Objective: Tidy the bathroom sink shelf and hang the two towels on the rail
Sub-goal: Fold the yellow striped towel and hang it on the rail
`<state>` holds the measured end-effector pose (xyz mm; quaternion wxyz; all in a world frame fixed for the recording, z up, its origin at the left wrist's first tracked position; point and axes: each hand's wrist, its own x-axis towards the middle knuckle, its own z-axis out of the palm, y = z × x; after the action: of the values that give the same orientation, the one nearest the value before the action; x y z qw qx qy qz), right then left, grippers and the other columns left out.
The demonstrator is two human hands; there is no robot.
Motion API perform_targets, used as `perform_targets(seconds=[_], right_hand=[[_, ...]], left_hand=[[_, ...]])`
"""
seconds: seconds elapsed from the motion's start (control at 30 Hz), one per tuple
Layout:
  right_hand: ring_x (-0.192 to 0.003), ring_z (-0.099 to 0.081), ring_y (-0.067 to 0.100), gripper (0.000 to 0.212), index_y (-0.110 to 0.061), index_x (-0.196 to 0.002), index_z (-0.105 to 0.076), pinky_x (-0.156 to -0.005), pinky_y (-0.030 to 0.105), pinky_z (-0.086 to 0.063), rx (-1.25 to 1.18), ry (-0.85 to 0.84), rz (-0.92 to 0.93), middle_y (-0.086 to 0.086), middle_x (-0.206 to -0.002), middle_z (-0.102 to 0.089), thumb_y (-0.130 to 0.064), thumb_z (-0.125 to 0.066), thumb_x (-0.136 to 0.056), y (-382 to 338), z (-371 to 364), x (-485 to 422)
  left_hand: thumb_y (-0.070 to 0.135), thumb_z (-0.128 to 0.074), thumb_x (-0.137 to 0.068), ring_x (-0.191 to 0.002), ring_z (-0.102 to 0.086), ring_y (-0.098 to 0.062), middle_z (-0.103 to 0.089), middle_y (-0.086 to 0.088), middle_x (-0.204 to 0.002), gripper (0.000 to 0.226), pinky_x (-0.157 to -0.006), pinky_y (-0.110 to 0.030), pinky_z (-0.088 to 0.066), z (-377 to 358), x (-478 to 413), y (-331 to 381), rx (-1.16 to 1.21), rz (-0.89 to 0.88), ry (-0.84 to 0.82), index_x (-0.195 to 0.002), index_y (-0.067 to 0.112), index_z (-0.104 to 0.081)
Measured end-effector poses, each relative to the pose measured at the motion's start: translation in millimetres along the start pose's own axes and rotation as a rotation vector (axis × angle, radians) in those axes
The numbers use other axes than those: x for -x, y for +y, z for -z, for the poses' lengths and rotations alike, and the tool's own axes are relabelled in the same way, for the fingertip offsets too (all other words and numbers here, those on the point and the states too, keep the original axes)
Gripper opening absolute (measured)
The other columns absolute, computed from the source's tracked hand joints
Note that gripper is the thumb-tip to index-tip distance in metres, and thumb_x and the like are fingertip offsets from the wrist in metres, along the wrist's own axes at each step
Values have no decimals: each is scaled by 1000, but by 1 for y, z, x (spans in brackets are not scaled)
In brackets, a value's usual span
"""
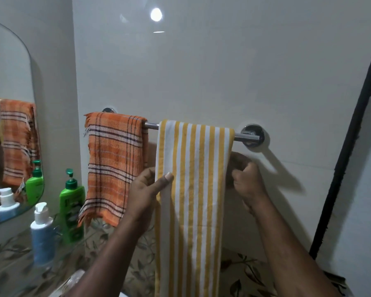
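Observation:
A chrome towel rail runs across the white wall. An orange checked towel hangs over its left part. A yellow-and-white striped towel hangs folded over the right part and reaches far down. My left hand pinches the striped towel's left edge, thumb on the front. My right hand is at the towel's right edge with its fingers curled; whether it holds the cloth I cannot tell.
A glass shelf at lower left carries a green pump bottle and a white-and-blue pump bottle. A mirror hangs on the left wall. A black pipe runs down the right side. Floral tiles lie below the rail.

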<state>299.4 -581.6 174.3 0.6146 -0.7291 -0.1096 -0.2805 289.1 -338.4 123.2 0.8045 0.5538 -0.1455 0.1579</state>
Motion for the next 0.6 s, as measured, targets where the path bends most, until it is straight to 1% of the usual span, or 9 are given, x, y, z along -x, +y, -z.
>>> perform_targets(seconds=[0.07,0.13,0.17,0.23,0.3,0.37,0.47,0.53,0.6], right_hand=[[-92,-78,23,48,-10,-125,-72,-65,39,-65,-28,-27,-2,3,-107,-81,11,-49,-89,-1,-1,0],[-89,-77,17,50,-8,-120,-72,-59,24,-59,21,-57,0,0,-104,-80,21,-46,-89,-3,-5,-2],[-87,-74,9,51,-11,-113,-73,-59,14,-55,80,-67,11,-7,-100,-78,24,-46,-88,-5,-7,-2],[-84,-64,-6,51,-23,-102,-71,-58,3,-48,170,-41,50,-20,-90,-69,22,-50,-90,-4,-11,-1],[-83,-64,-4,44,-28,-97,-73,-61,0,-46,208,-11,88,-22,-87,-68,13,-59,-93,5,-10,1],[-88,-68,6,36,-23,-104,-77,-63,0,-46,245,3,92,-16,-91,-71,9,-64,-94,15,-7,8],[-93,-70,12,30,-17,-107,-79,-67,3,-50,238,20,42,-11,-96,-74,8,-66,-96,36,-4,22],[-91,-74,14,39,-25,-92,-82,-75,17,-57,161,44,0,-9,-91,-77,5,-59,-100,47,-3,33],[-78,-75,12,50,-25,-72,-83,-69,24,-60,182,44,-72,-4,-78,-79,2,-54,-103,55,0,42]], left_hand=[[25,-74,-89,-107,-74,-39,-78,-17,-114,27,-91,-52,-60,2,-1,4,-12,34,-16,-111,9,-74],[21,-69,-96,-103,-75,-37,-78,-17,-113,22,-89,-52,-61,5,-3,10,-55,39,-35,-113,8,-73],[19,-67,-99,-101,-76,-35,-78,-18,-114,21,-89,-52,-61,6,-5,12,-72,43,-39,-114,7,-72],[19,-64,-101,-100,-76,-35,-78,-18,-114,20,-87,-51,-62,8,-8,15,-101,45,-40,-116,7,-71],[21,-62,-103,-99,-77,-33,-79,-15,-112,20,-82,-48,-64,7,-9,17,-120,28,-50,-116,9,-71],[24,-62,-103,-96,-78,-29,-79,-11,-111,21,-77,-42,-65,6,-8,19,-127,3,-78,-117,11,-69],[20,-68,-95,-99,-78,-27,-79,-9,-113,30,-79,-41,-66,5,-2,18,-153,12,-175,-123,13,-63],[12,-72,-92,-101,-78,-30,-78,-11,-114,34,-80,-41,-65,7,4,11,-234,46,-237,-125,11,-65],[11,-73,-92,-102,-78,-32,-79,-11,-113,31,-82,-42,-64,10,9,0,-277,109,-272,-123,8,-68]])
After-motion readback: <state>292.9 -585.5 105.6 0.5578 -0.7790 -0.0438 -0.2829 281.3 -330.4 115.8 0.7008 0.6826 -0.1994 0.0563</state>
